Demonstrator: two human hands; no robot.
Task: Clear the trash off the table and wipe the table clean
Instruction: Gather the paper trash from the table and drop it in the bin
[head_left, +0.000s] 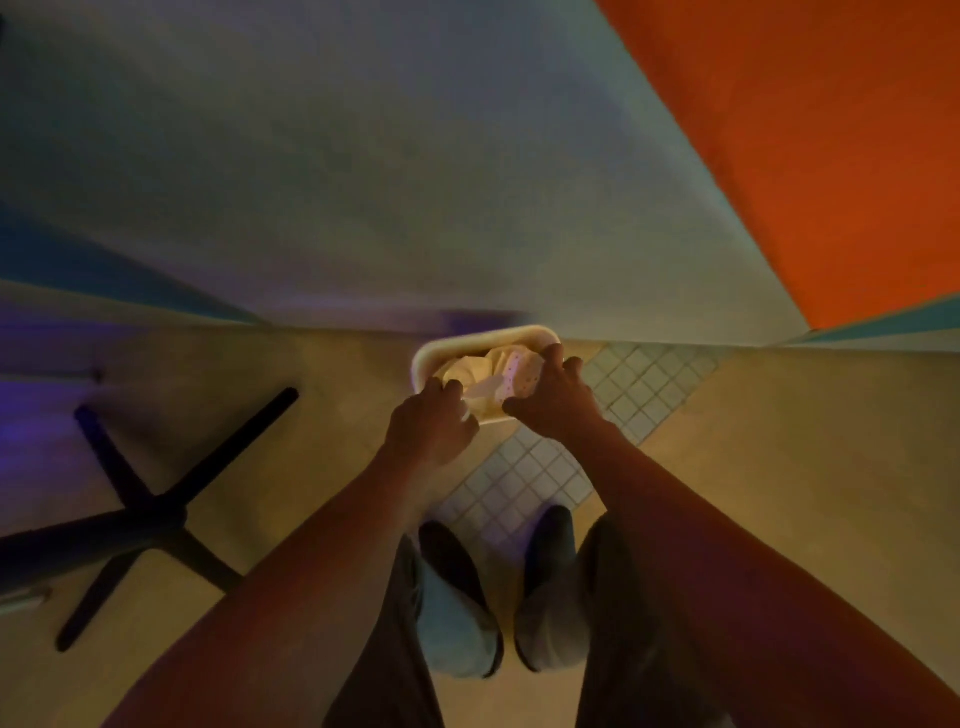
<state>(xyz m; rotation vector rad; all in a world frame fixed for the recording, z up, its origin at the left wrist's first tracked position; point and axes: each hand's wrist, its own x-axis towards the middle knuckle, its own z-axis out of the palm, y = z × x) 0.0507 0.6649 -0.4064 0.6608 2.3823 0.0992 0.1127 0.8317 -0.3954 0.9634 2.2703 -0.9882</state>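
Observation:
I look straight down at the floor while standing. Both hands hold a small pale food tray (470, 344) out in front of me, above the floor. Crumpled paper napkins (475, 371) and a dotted wrapper (519, 376) lie in it. My left hand (431, 428) grips the tray's near left edge, fingers curled over the rim. My right hand (556, 402) grips the near right edge, with its thumb and fingers around the wrapper and the rim. The table top is not in view.
A black cross-shaped table base (150, 512) stands on the floor at the left. A strip of small white tiles (524, 467) crosses the tan floor under the tray. A grey wall (363, 182) with an orange section (831, 156) rises ahead. My shoes (457, 561) are below.

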